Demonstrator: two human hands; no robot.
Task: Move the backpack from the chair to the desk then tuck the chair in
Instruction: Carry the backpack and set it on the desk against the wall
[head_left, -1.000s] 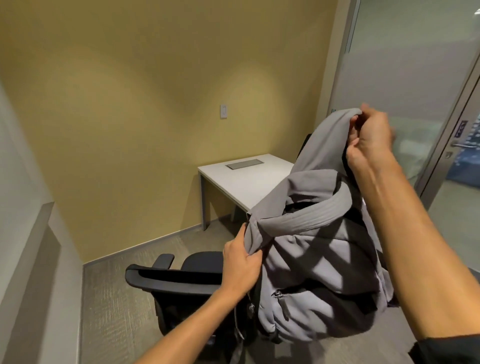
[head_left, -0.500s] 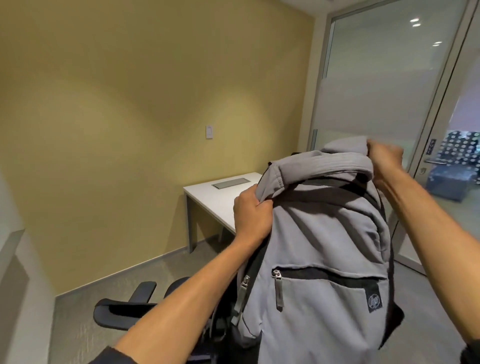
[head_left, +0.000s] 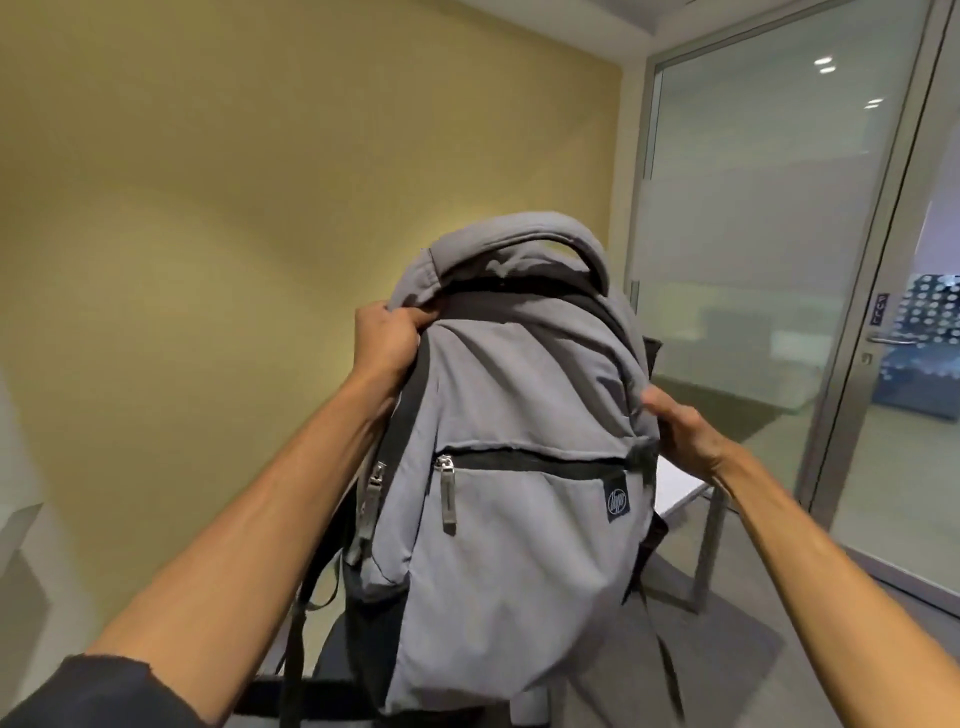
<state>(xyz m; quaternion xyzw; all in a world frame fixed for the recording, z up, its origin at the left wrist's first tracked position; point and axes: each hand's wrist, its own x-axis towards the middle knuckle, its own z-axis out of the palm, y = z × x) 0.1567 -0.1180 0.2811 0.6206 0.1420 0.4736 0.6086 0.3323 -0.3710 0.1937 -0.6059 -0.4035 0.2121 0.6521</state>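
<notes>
The grey backpack (head_left: 514, 467) fills the middle of the view, upright and lifted, its front pocket and zips facing me. My left hand (head_left: 387, 338) is shut on the fabric at its upper left shoulder. My right hand (head_left: 680, 431) presses against its right side with the fingers curled onto the fabric. Behind the backpack only a corner of the white desk (head_left: 680, 486) and one metal leg show at the right. A dark part of the black chair (head_left: 332, 657) shows below the backpack; the rest of the chair is hidden.
A yellow wall (head_left: 208, 234) stands behind and to the left. A frosted glass partition (head_left: 769, 234) and a glass door (head_left: 904, 332) with a metal handle close the right side. Grey carpet (head_left: 737, 649) lies under the desk.
The backpack has risen and now covers the desk top. My right hand has dropped from the top handle to the backpack's right side. My left hand keeps its grip at the upper left.
</notes>
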